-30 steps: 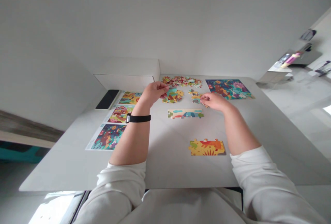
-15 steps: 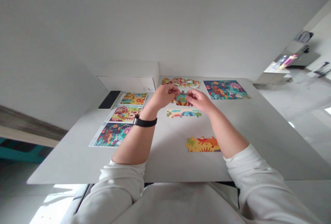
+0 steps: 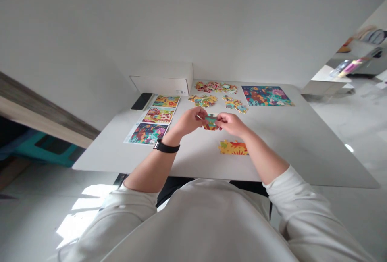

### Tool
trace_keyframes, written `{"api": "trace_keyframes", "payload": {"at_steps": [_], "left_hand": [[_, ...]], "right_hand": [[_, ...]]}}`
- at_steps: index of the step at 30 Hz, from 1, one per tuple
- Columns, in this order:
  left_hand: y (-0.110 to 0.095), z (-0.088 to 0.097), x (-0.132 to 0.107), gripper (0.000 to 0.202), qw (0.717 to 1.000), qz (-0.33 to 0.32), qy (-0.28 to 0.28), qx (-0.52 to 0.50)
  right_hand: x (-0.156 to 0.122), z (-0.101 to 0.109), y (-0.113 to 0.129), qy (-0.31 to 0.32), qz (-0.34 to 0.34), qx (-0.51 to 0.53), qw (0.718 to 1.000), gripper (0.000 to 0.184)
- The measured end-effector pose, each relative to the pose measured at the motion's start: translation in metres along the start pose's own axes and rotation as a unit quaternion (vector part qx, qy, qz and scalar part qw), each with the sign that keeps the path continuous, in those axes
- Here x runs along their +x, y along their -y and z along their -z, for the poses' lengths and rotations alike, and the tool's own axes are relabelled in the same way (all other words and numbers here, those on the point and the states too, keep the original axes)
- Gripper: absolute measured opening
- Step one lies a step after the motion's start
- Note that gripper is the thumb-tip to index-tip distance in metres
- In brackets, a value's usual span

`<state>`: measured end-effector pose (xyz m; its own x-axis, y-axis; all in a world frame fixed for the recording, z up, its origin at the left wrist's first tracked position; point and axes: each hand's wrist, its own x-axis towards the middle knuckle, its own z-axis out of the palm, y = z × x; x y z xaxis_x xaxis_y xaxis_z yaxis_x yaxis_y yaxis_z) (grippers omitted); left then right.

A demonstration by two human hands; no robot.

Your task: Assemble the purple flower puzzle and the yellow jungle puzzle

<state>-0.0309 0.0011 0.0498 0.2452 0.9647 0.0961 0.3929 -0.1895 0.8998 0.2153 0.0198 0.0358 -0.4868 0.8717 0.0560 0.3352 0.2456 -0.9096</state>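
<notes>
Both hands meet above the middle of the white table (image 3: 287,141). My left hand (image 3: 190,121), with a black watch at the wrist, and my right hand (image 3: 231,123) each pinch one side of a small joined puzzle piece (image 3: 211,122) in teal, orange and red, held just off the tabletop. A yellow and orange assembled puzzle strip (image 3: 232,148) lies flat just below my right wrist. Loose puzzle pieces (image 3: 203,100) lie in small heaps beyond the hands, with more loose pieces (image 3: 235,103) to their right and a far pile (image 3: 215,87) behind.
A finished colourful puzzle (image 3: 265,95) lies at the far right. Three picture cards (image 3: 159,115) run in a row on the left. A white box (image 3: 163,78) stands at the back, and a black phone (image 3: 142,101) lies beside it. Shelving stands at the right.
Both hands have drawn back toward me with the joined piece between them. The view has tipped, so the table sits smaller and farther off. The long pale strip is no longer visible.
</notes>
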Motion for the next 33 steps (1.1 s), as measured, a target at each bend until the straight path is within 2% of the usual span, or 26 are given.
{"api": "trace_keyframes", "payload": {"at_steps": [3,8,11,13,24,29,33], "left_hand": [[0.017,0.005,-0.024,0.030,0.999,0.039,0.004,0.004],[0.042,0.018,-0.057,0.039,0.996,0.086,-0.005,-0.023],[0.049,0.022,-0.070,0.042,0.995,0.099,-0.007,-0.021],[0.051,0.022,-0.076,0.042,0.994,0.106,-0.006,-0.017],[0.055,0.014,-0.087,0.036,0.986,0.133,-0.008,0.098],[0.054,0.013,-0.089,0.023,0.973,0.102,-0.024,0.204],[0.056,0.011,-0.093,0.034,0.970,0.047,-0.027,0.237]], "right_hand": [[-0.022,0.009,-0.008,-0.002,0.007,-0.030,1.000,0.035],[-0.043,0.043,-0.031,-0.101,-0.018,-0.034,0.994,0.043],[-0.046,0.052,-0.047,-0.158,-0.033,-0.034,0.986,0.048],[-0.046,0.053,-0.054,-0.175,-0.035,-0.039,0.983,0.048],[-0.047,0.040,-0.057,-0.142,-0.039,-0.078,0.986,0.038],[-0.047,0.036,-0.060,-0.133,-0.029,-0.112,0.984,0.031],[-0.045,0.033,-0.063,-0.129,-0.029,-0.119,0.984,0.028]]}}
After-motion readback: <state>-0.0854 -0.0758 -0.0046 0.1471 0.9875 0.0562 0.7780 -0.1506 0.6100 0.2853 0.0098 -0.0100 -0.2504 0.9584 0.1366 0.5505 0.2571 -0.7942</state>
